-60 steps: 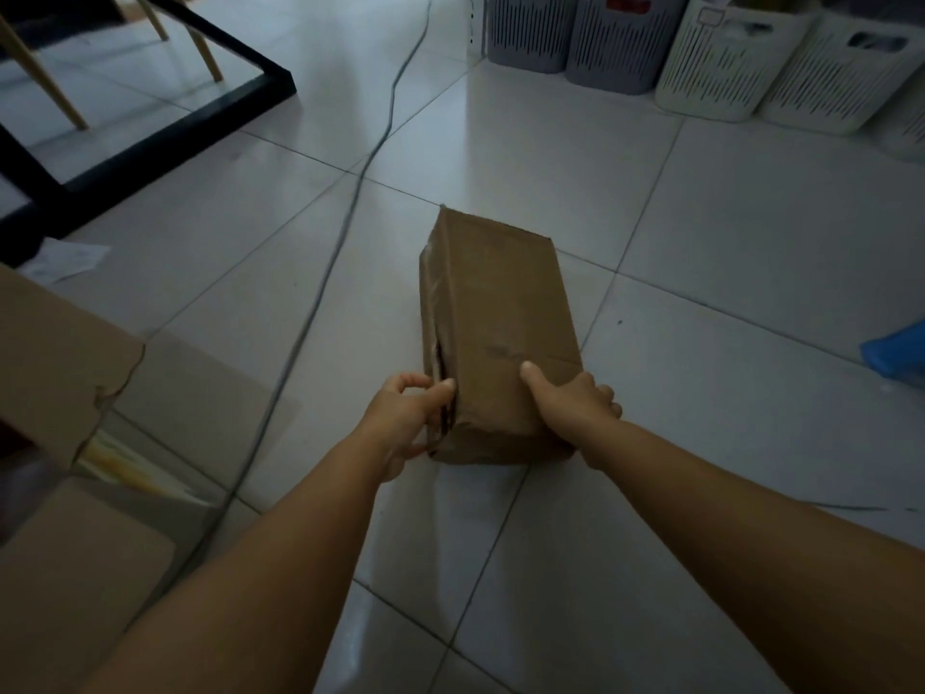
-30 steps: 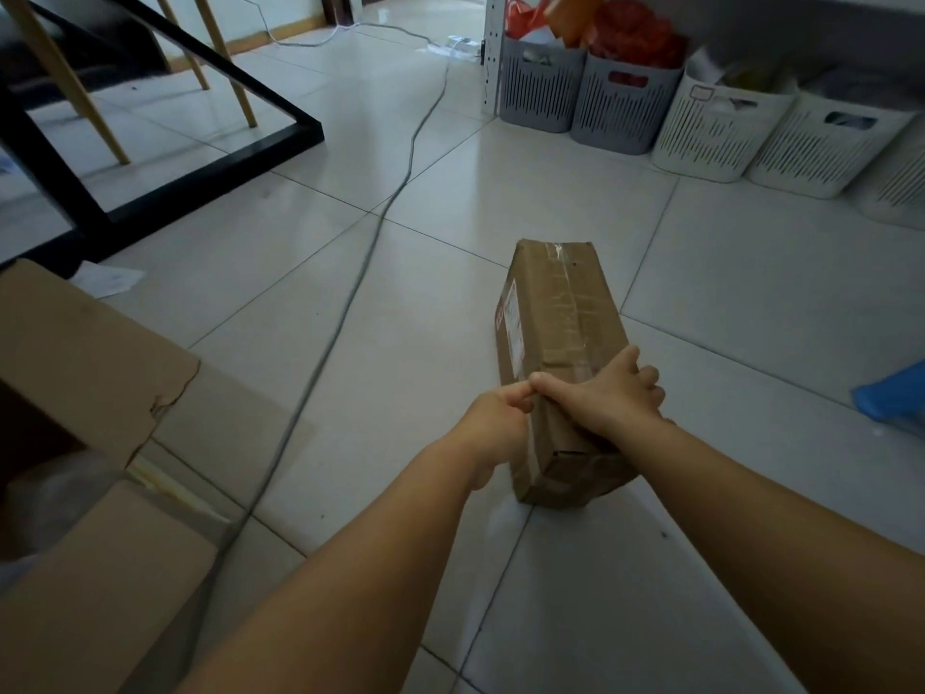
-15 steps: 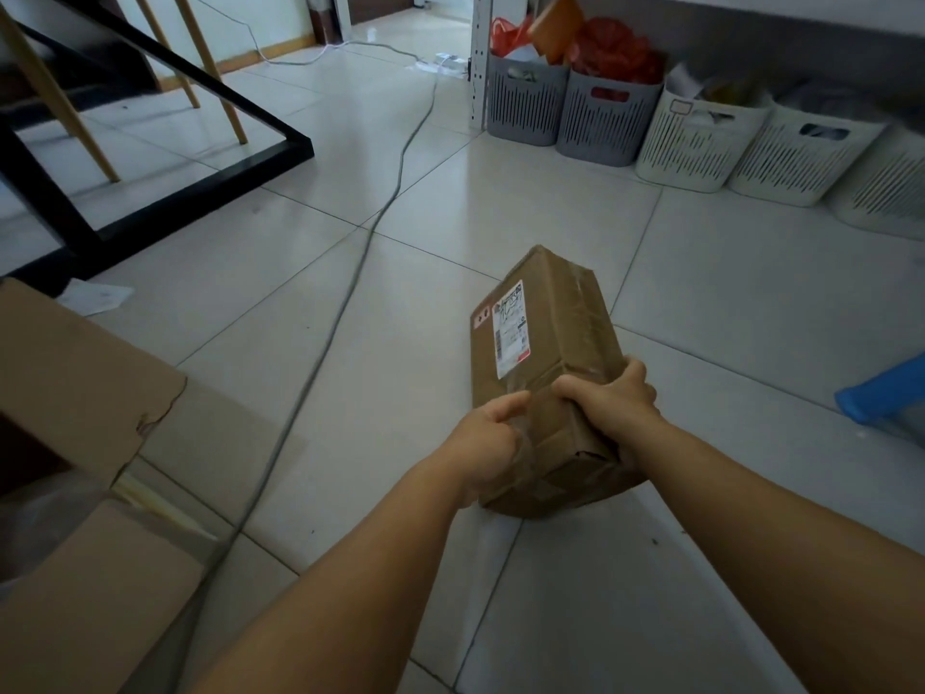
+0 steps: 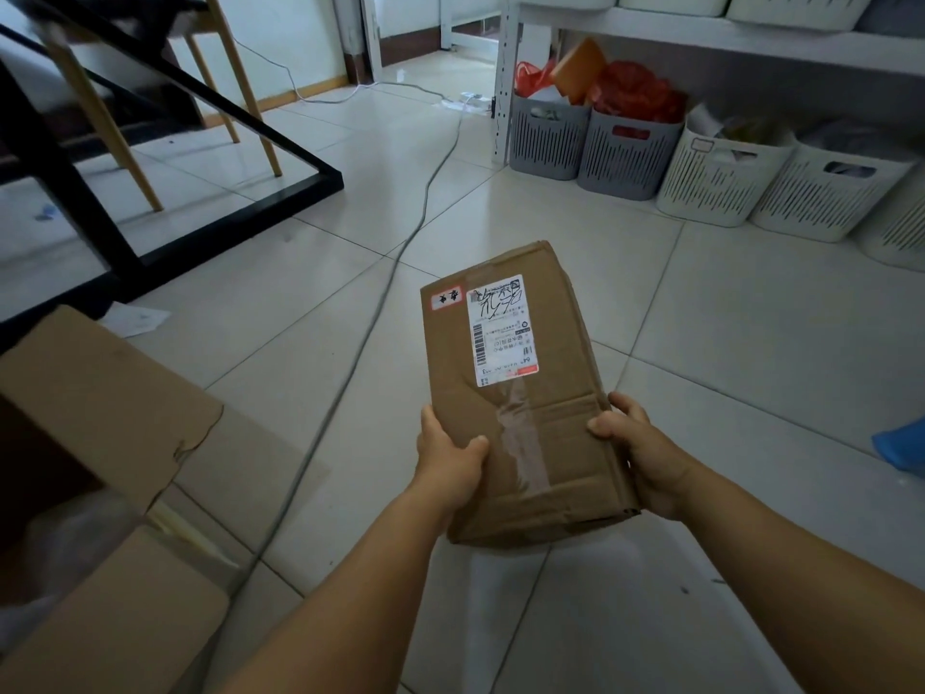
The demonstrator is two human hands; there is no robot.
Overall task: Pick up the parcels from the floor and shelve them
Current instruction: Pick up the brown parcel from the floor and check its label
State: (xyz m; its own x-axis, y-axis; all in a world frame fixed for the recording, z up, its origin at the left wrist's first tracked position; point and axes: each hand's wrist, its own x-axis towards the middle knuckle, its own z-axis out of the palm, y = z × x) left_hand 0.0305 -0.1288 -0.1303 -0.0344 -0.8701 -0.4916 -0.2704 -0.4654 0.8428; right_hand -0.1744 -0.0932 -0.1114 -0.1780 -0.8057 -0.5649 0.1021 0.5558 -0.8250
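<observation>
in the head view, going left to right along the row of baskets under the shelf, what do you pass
dark grey slotted plastic basket with an orange box sticking out → second dark grey slotted basket stuffed with red bags → white slotted basket with a cut-out handle → second white slotted basket

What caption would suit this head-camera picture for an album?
Both hands, left hand and right hand, hold a labelled cardboard parcel above the tiled floor.
</observation>
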